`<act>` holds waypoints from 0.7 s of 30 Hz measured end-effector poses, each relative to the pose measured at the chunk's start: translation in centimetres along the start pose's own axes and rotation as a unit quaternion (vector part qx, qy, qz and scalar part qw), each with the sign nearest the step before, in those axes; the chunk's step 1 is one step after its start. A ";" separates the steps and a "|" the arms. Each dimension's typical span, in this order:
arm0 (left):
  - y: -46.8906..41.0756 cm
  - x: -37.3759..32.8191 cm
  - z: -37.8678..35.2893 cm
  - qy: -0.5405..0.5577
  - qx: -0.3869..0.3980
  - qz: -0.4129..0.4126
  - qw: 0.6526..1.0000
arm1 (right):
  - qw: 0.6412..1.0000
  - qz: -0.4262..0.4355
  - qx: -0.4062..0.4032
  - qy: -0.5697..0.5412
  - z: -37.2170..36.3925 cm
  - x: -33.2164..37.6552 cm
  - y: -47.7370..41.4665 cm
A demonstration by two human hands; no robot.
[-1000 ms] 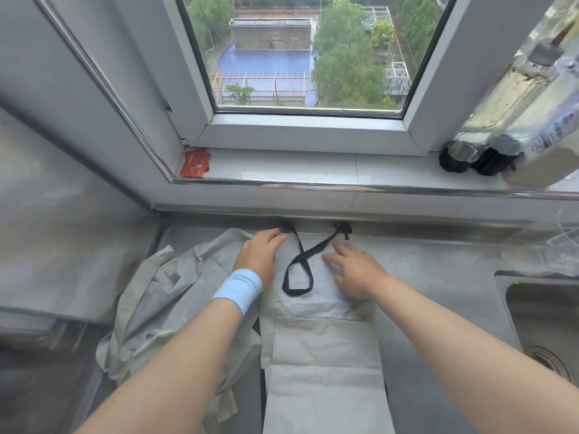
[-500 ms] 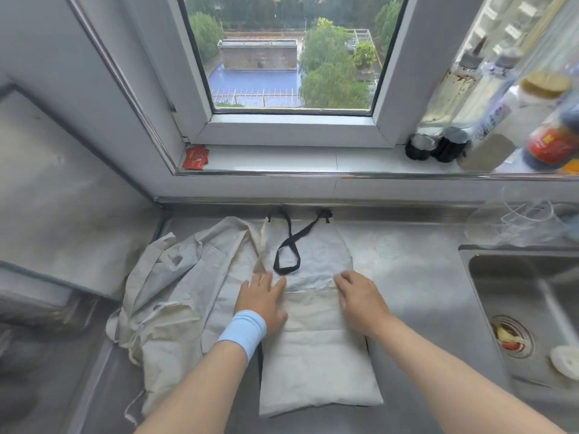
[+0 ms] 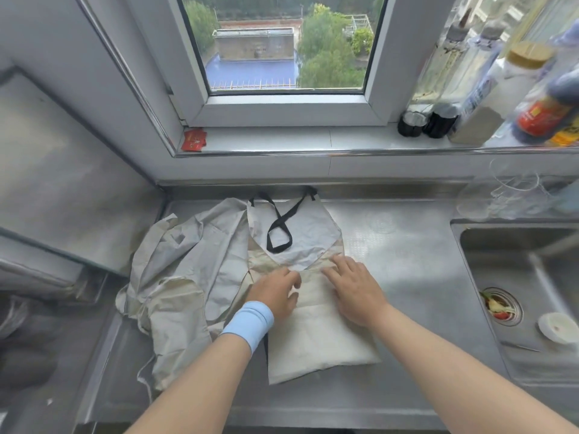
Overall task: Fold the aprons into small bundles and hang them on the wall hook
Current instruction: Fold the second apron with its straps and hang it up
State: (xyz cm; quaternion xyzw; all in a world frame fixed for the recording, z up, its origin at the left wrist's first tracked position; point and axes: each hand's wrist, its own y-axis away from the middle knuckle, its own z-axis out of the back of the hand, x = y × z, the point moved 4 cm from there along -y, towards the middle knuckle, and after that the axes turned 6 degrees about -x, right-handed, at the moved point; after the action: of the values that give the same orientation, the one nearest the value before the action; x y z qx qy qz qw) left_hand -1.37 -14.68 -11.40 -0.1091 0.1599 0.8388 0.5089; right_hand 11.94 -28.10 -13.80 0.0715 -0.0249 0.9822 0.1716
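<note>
Left hand: the left hand (image 3: 275,294) lies palm down on the folded apron (image 3: 316,333), fingers loosely spread and curled at its fold line; a light blue wristband (image 3: 249,324) circles the wrist.
Right hand: the right hand (image 3: 355,289) rests flat beside the left hand, fingers spread, pressing the same fold; it grips nothing.
Folded apron: a narrow pale strip on the steel worktop (image 3: 404,255), running from under both hands toward the person; its bib extends beyond the fingertips.
Neck strap: a black strap (image 3: 279,230) loops over the bib, just beyond both hands.
Second apron: a crumpled apron (image 3: 185,277) lies heaped outside the left hand, touching the folded one.
Sink: the sink (image 3: 526,292) sits well outside the right hand.
Bottles: bottles (image 3: 488,98) stand on the windowsill, far beyond the right hand.
</note>
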 end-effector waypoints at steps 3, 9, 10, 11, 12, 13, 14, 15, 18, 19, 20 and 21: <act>2.3 -0.8 -1.3 0.001 0.145 0.033 0.989 | 0.996 0.047 0.001 -0.081 1.4 2.0 2.1; 6.9 -0.9 -2.8 -0.049 0.189 0.006 0.981 | 0.974 0.109 0.199 -0.016 1.1 4.7 6.3; 7.6 -0.8 -2.9 -0.051 0.192 0.003 0.980 | 0.970 0.114 0.214 -0.004 1.1 4.9 6.9; 8.2 -0.9 -3.0 -0.061 0.195 -0.001 0.979 | 0.967 0.119 0.226 0.010 1.2 5.0 7.4; 8.8 -0.9 -3.1 -0.076 0.197 -0.009 0.977 | 0.964 0.122 0.237 0.026 1.3 5.2 7.8; 9.3 -1.0 -3.2 -0.091 0.196 -0.017 0.976 | 0.960 0.122 0.248 0.042 1.4 5.4 8.2; 9.8 -1.1 -3.2 -0.104 0.192 -0.024 0.976 | 0.958 0.113 0.257 0.052 1.5 5.6 8.6; 10.3 -1.3 -3.1 -0.113 0.191 -0.032 0.975 | 0.959 0.093 0.263 0.053 1.4 5.7 8.9; 11.1 -2.2 -2.6 -0.109 0.208 -0.037 0.971 | 0.968 0.020 0.251 0.018 1.9 6.0 9.1; 11.2 -2.5 -2.2 -0.108 0.214 -0.029 0.970 | 0.970 -0.003 0.243 0.007 2.5 6.2 8.9; 11.2 -2.9 -1.7 -0.104 0.219 -0.016 0.970 | 0.970 -0.029 0.242 -0.011 3.2 6.3 8.7; 11.1 -3.1 -1.1 -0.095 0.231 0.006 0.968 | 0.967 -0.057 0.247 -0.040 4.0 6.2 8.4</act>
State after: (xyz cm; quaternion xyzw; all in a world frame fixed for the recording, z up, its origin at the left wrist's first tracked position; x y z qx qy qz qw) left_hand -9.82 -22.45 -9.57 0.0927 0.3005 0.7889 0.5280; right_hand 3.78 -34.23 -9.14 0.1520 0.2155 0.9430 0.2028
